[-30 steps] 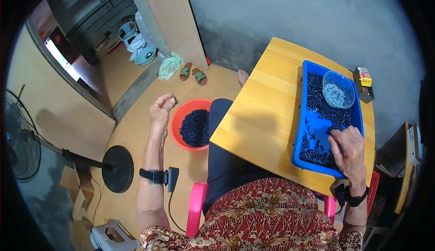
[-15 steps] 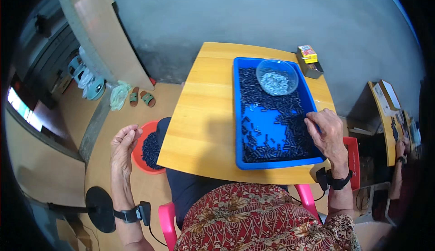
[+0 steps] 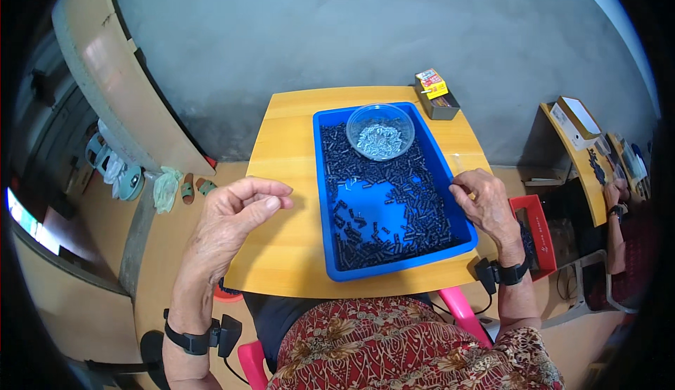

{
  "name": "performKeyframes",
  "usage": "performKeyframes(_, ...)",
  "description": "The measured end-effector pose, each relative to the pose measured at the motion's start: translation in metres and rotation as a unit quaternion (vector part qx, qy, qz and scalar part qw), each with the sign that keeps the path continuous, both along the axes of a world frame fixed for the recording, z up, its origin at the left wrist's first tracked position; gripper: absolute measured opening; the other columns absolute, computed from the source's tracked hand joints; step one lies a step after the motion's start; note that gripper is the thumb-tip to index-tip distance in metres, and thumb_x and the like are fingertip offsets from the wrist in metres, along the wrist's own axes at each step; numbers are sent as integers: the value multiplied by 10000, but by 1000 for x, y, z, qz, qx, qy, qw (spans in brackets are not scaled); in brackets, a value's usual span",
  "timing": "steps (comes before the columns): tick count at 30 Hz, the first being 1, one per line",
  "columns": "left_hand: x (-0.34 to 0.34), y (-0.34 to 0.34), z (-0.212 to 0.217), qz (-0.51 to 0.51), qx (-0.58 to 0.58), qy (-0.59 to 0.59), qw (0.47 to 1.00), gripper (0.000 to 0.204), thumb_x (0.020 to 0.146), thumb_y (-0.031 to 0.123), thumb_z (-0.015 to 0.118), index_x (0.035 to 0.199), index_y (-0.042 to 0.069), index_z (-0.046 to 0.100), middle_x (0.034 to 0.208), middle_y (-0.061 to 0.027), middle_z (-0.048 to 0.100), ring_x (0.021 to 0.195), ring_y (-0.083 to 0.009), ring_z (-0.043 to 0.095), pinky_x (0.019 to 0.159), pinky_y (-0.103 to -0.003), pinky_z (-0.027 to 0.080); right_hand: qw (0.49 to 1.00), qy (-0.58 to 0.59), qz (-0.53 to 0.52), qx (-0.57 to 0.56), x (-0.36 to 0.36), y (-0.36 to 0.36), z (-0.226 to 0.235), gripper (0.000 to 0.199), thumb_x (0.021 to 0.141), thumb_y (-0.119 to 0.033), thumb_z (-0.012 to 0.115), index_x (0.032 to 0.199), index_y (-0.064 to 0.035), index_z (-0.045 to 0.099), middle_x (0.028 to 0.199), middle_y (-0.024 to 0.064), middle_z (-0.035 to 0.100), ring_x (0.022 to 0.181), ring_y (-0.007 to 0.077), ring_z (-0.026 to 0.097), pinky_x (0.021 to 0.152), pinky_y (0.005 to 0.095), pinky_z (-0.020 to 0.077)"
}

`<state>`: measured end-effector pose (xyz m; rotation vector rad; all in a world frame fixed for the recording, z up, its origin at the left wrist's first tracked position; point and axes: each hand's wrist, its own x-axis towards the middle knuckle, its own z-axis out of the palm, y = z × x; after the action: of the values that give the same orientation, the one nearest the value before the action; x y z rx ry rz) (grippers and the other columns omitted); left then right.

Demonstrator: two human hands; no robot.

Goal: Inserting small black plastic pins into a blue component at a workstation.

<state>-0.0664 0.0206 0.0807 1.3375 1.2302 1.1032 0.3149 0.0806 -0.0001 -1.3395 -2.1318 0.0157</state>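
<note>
Over the table's left part, my left hand [image 3: 235, 218] hovers beside the blue tray with its fingers stretched and thumb a little apart. I see nothing held in it. My right hand [image 3: 486, 206] is at the tray's right rim, thumb and fingertips curled together; whatever they may pinch is hidden. The blue tray [image 3: 394, 269] holds many short black cylindrical pieces [image 3: 429, 214], with bare blue bottom showing in the middle and a few small silvery pieces there. A clear round bowl [image 3: 351, 149] of small silvery metal pieces [image 3: 380, 141] stands in the tray's far end.
A dark box [image 3: 441, 109] with a yellow-and-red packet stands at the table's far right corner. A red box [image 3: 540, 239] is right of the table. Under its left edge shows a red basin [image 3: 228, 296]. At far right, another person's hand [image 3: 616, 193] is at a second table.
My left hand has risen from beside the red basin to over the table, and its fingers have spread. My right hand stays by the tray's right rim. The view has shifted.
</note>
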Motion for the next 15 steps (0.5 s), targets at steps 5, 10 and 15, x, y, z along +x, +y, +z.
performKeyframes(5,25,30,10,-50,-2,70,996,244,877,187,667,1040,7,685,928,-81,704,923,-136,636,900,-284,458,1000,3,-8,9,-2,-1,1,116,806,-131,678,855,-27,663,754,162,639,749,336,622,691,427,500)
performKeyframes(10,56,69,4,-93,4,124,988,233,884,187,656,1025,5,693,930,-76,701,931,-133,632,888,-280,463,1000,10,-7,8,-2,-2,0,132,810,-142,677,869,-26,657,756,160,638,751,331,620,685,431,499)
performKeyframes(15,69,106,8,-118,43,170,977,195,892,157,641,1005,6,692,921,-62,688,907,-122,619,863,-281,470,1000,25,-13,5,-1,0,-4,142,810,-142,677,888,-26,656,762,164,640,751,332,622,682,432,500)
